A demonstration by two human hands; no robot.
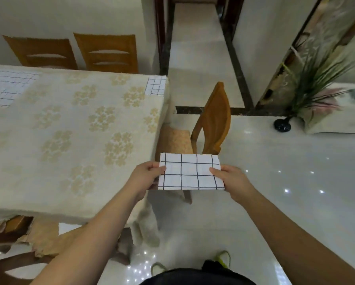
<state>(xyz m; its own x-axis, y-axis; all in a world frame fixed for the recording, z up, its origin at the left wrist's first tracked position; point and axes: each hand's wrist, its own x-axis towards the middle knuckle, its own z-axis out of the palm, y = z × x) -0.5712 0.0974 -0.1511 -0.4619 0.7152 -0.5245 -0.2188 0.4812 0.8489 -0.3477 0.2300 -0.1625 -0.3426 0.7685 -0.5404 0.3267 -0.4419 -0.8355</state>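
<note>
Left of your left hand (pixel 145 175) spreads the worktop (pixel 69 130) under its flowered cover; beyond both hands stands a wooden chair (pixel 211 120). Between your hands, clear of the worktop, you hold the folded checked cloth (pixel 190 173), left hand pinching its left end, right hand (pixel 232 182) its right.

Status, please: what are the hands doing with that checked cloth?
Grips: left hand and right hand each pinch one end. In hand: folded checked cloth, flat, off the table. Beyond it: wooden chair.
</note>
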